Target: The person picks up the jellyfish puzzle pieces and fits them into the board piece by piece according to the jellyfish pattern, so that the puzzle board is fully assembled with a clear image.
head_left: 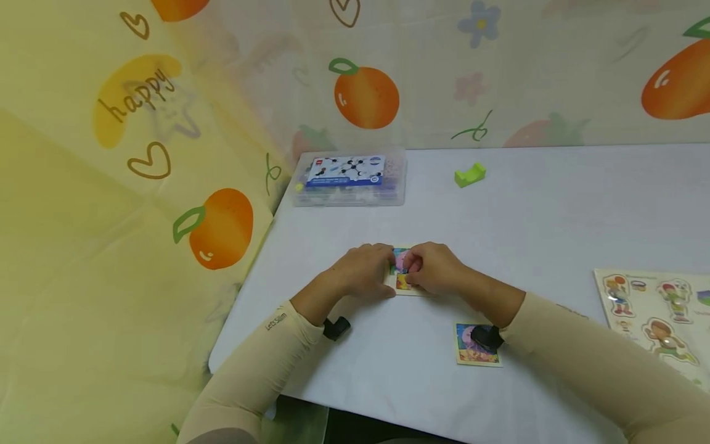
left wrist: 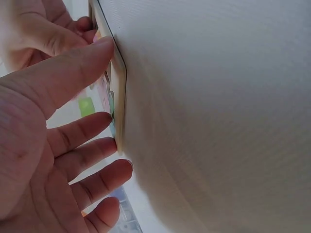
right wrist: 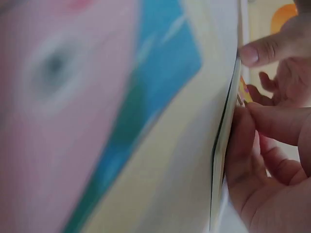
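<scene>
A small jigsaw puzzle board (head_left: 415,293) with a cream border and a pink, blue and yellow picture lies flat between the hands. My left hand (head_left: 363,270) touches its left side, thumb near the front corner and fingertips toward the back; in the left wrist view these fingers (left wrist: 90,187) look loosely extended. From the right, my right hand (head_left: 438,268) bends over the board. In the right wrist view its thumb and index finger (right wrist: 282,121) pinch at the picture, apparently on a jigsaw piece mostly hidden by the fingertips.
Below the right wrist lies a second picture puzzle (head_left: 465,356). A clear plastic case (head_left: 349,196) stands at the back left, with a green block (head_left: 470,176) to its right. At the right edge sits a board with printed figures (head_left: 638,308).
</scene>
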The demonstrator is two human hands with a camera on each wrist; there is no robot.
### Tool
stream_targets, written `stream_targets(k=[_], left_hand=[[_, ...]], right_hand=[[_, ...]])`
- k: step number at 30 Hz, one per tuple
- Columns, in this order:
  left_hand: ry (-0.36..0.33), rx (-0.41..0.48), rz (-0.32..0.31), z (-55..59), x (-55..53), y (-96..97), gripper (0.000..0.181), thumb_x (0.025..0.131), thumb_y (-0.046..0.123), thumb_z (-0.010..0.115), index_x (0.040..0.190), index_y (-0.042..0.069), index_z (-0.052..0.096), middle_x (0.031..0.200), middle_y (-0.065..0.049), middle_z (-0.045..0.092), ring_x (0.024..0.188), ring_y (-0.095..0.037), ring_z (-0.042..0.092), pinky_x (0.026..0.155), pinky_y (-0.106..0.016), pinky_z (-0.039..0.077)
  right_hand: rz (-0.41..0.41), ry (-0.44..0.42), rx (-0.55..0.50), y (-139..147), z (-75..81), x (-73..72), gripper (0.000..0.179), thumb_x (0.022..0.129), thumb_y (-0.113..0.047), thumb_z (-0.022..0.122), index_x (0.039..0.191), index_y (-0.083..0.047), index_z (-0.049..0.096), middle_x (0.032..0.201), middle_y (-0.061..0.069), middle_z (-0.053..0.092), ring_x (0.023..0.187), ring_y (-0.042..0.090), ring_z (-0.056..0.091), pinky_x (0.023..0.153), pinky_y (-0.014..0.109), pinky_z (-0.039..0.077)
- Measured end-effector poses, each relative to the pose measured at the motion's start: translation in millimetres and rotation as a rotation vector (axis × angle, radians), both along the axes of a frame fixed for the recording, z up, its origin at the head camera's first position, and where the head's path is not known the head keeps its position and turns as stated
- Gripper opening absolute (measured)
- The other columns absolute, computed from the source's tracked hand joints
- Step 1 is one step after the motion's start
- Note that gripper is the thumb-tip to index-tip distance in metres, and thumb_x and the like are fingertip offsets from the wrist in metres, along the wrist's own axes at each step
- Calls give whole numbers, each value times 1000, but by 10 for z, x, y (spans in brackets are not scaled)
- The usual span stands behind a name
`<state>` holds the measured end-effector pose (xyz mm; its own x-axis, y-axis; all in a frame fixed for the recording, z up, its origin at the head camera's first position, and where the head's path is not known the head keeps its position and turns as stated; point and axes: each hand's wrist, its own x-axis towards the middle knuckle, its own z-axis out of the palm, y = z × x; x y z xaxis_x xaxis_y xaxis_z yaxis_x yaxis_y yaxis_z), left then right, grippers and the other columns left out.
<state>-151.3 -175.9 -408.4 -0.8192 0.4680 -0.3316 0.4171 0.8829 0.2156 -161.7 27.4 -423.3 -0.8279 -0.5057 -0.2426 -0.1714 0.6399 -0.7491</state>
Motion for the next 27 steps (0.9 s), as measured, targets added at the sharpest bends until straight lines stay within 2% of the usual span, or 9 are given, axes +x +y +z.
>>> stream_targets(k=[5, 11, 15, 19, 27], left_hand=[[-24, 9, 10, 25, -15, -2, 56, 85, 45, 80, 129, 18, 60, 152, -1, 52, 136, -27, 51, 113, -44, 41], [-36, 10, 14, 41, -54, 3, 44, 89, 42, 77, 126, 19, 67, 154, -1, 52, 138, -29, 51, 114, -45, 41], [-36, 8, 11, 45, -66, 9, 43, 89, 39, 78, 126, 17, 69, 153, -2, 52, 138, -30, 51, 114, -47, 41], [-41, 9, 17, 52, -71, 9, 46, 88, 39, 79, 127, 16, 68, 154, -2, 52, 138, -32, 51, 113, -48, 42], [-37, -9, 12, 68, -74, 23, 48, 87, 40, 81, 127, 16, 69, 153, -1, 53, 135, -31, 53, 110, -48, 44]], right_hand=[[37, 72, 41, -114, 9, 11, 11, 87, -12, 78, 95, -9, 71, 82, 0, 65, 79, 16, 58, 75, 31, 47], [82, 120, 124, -156, 72, -28, 10, 88, -17, 78, 94, -11, 73, 85, -1, 66, 81, 17, 59, 77, 33, 49], [74, 111, 154, -161, 121, -90, 9, 89, -18, 78, 94, -12, 74, 87, 2, 66, 83, 20, 59, 75, 34, 49], [78, 98, 188, -169, 126, -145, 16, 86, -22, 81, 95, -12, 72, 88, 3, 63, 83, 21, 57, 73, 32, 45], [79, 88, 206, -174, 120, -166, 23, 82, -24, 83, 96, -11, 70, 85, 2, 62, 82, 21, 56, 70, 31, 44]])
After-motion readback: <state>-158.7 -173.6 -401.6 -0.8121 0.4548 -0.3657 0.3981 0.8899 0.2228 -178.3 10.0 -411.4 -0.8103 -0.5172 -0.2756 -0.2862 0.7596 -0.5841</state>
